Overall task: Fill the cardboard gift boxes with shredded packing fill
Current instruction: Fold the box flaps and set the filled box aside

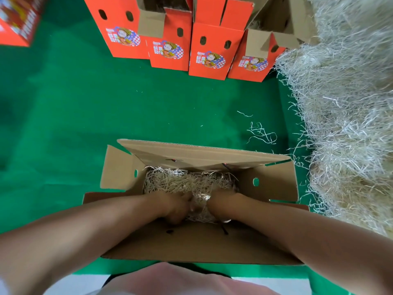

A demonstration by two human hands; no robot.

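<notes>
Fingers of the left hand (177, 206) and right hand (221, 202) were blurred, buried in fill (180, 182); far beyond them, a red box (19, 20) ran off-frame.

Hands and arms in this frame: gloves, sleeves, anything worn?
No gloves: the left hand and right hand are bare. The left forearm and right forearm are bare too, with no sleeves or markings visible. A pale pink garment shows at the torso.

Fill (180, 182) inside box (274, 184), heap (344, 124) right
</notes>
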